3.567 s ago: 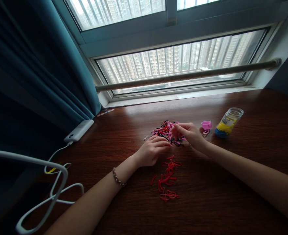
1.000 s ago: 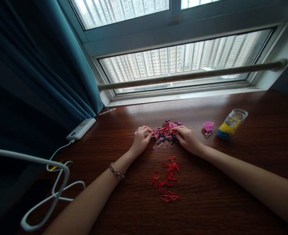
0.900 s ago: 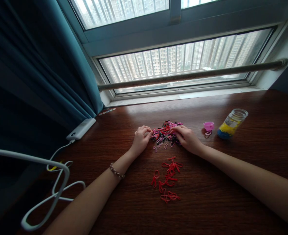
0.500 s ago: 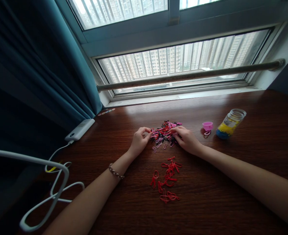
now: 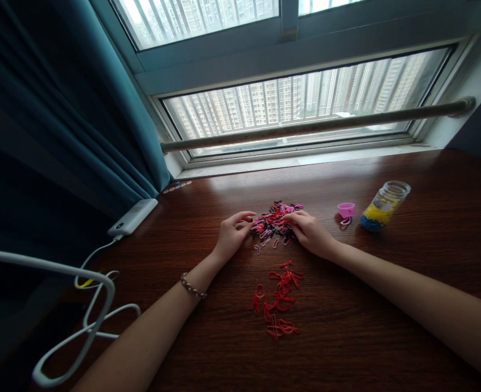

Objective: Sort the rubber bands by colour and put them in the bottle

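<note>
A mixed pile of small elastic hair bands [image 5: 276,219] in pink, red and black lies on the wooden tabletop. At the pile's left edge is my left hand [image 5: 232,234], its index finger stretched out and apart from the thumb. My right hand [image 5: 309,233] rests against the right side, fingers extended over the bands and the thumb lower down, apart from them. I see no band held in either hand, though the right fingertips are partly lost among the bands. Nearer to me lies a separate loose group of red hair bands [image 5: 285,282].
Right of the pile are a small pink cup-shaped piece [image 5: 346,210] and a glass jar [image 5: 385,207] with yellow and blue contents. A white power bank [image 5: 134,218] with a white cable [image 5: 108,305] lies left, by the blue curtain [image 5: 113,109]. A window rail [image 5: 317,127] crosses behind.
My left index finger has straightened and lifted away from the thumb at the pile's edge. My right hand has barely moved; the bands look the same.
</note>
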Demonstrator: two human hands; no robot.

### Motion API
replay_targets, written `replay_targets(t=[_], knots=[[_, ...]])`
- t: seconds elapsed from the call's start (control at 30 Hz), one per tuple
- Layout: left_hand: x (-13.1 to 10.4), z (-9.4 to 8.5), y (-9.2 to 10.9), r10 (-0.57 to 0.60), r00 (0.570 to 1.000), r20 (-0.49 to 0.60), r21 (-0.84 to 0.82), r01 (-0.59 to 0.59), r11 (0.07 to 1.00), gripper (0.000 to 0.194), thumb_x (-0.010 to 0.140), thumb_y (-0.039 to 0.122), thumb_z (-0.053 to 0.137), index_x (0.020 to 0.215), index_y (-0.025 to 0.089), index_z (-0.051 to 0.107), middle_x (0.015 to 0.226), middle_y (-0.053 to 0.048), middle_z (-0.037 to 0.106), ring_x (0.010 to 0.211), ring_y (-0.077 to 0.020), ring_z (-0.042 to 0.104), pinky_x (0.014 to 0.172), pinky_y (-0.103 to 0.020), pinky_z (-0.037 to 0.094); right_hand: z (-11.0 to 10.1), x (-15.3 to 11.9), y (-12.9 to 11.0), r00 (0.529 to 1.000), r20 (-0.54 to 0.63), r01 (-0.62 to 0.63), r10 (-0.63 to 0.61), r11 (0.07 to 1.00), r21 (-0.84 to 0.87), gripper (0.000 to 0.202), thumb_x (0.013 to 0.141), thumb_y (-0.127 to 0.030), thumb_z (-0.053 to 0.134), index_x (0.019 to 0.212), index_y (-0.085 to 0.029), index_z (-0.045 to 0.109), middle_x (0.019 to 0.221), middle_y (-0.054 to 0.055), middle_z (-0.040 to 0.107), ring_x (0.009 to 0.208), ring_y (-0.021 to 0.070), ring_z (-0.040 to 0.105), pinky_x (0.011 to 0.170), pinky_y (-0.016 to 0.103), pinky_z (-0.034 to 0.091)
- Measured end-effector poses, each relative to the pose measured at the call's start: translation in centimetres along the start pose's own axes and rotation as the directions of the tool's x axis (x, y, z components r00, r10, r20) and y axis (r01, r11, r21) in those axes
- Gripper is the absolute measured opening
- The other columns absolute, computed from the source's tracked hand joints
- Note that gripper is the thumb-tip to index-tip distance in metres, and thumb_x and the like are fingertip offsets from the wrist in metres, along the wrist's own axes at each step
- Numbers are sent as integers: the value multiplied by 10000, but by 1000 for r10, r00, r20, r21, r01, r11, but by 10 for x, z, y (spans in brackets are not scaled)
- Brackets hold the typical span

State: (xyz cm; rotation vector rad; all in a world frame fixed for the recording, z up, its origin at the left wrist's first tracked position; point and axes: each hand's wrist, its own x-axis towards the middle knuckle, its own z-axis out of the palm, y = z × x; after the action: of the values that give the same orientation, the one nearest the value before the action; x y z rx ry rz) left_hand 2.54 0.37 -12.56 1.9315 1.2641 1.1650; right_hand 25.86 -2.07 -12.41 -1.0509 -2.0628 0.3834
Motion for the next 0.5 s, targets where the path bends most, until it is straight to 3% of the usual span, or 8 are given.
replay_targets(t=[0.27,0.4,0.5], knots=[[0,-2,-2,82,997,4,126,-82,989,163,759,306,576,838,198,669,835,-43,655,805,-174,603,741,-289,483,3,0,5,990,70,128,-123,990,-63,312,759,-31,439,872,-213,665,913,39,676,1016,208,503,902,397,402],[2,-3,1,148,989,-27,285,-134,949,95,737,208,580,760,209,671,853,-39,627,868,-186,557,813,-325,443,3,1,6,987,76,147,-142,987,-63,348,732,-9,437,864,-223,678,923,30,680,989,200,514,896,397,409],[1,-3,6,191,981,-36,364,-165,917,166,712,119,551,778,220,666,944,-37,603,953,-198,510,886,-358,389,2,2,7,988,65,146,-142,988,-55,350,727,-13,434,858,-225,681,909,31,677,967,200,524,883,398,418]])
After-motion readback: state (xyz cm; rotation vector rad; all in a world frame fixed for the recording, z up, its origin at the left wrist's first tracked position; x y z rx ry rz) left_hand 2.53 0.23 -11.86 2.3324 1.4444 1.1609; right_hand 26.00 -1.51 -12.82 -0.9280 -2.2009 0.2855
